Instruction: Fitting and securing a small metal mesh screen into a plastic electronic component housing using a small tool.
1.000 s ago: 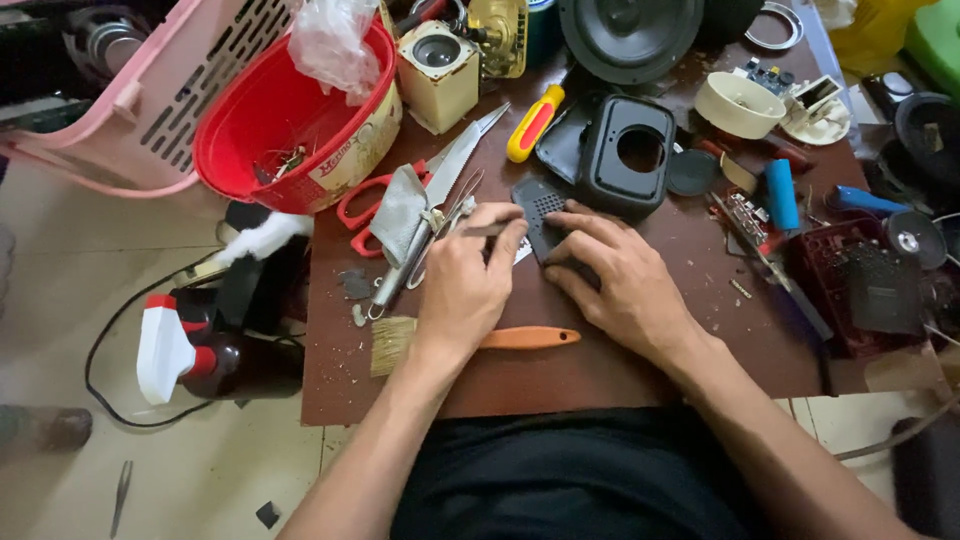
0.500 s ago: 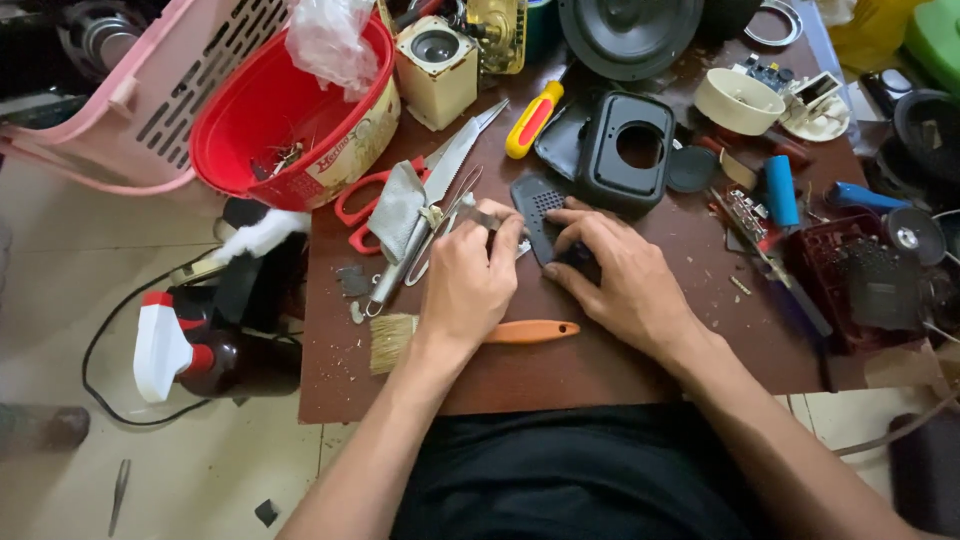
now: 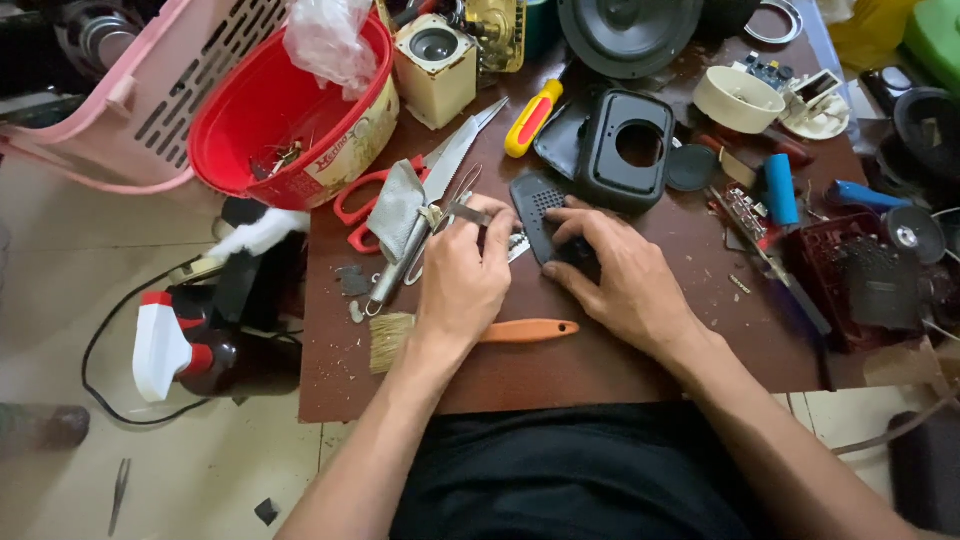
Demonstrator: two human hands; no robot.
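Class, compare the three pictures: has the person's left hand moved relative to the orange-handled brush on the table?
Yes. The left hand has shifted slightly up, away from the orange-handled brush, toward the scissors.

Left hand [image 3: 462,280] pinches thin metal tweezers [image 3: 470,212]; right hand [image 3: 622,280] presses a dark perforated cover [image 3: 538,205] flat on the brown counter [image 3: 620,370].

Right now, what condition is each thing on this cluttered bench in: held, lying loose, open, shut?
left hand: fingers pinched on a thin metal tool.
thin metal tool: held, tip toward the black grille part.
right hand: pressing the black grille part down.
black grille part: flat on the table, pinned.
red-handled scissors: lying shut.
brush: lying loose, untouched.
red basin: tilted, open.
black housing: lying loose, round hole showing.
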